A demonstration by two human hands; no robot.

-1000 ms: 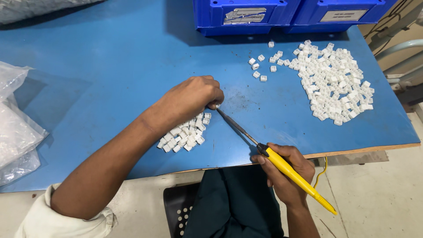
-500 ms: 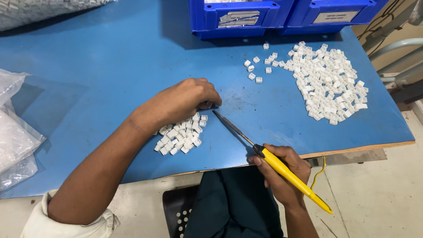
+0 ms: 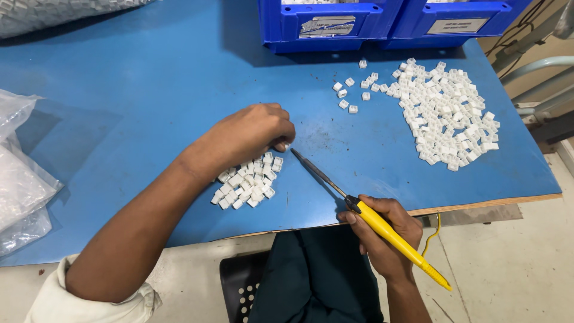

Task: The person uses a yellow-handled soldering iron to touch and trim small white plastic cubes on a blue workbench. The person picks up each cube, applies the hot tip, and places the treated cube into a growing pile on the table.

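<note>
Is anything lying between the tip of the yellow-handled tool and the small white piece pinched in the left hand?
Nothing visible. The yellow-handled tool in the right hand reaches over bare blue table to the white piece at the left hand; the small pile sits beside that line.

Blue table [image 3: 149,90], blue bins [image 3: 382,21] behind, pale floor [image 3: 508,257].

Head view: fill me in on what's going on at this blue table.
A person sits at a blue table. The left hand pinches a small white piece at the edge of a small pile of white pieces. The right hand holds a yellow-handled tool, its metal tip aimed at that piece. A larger pile lies to the right, near two blue bins.
</note>
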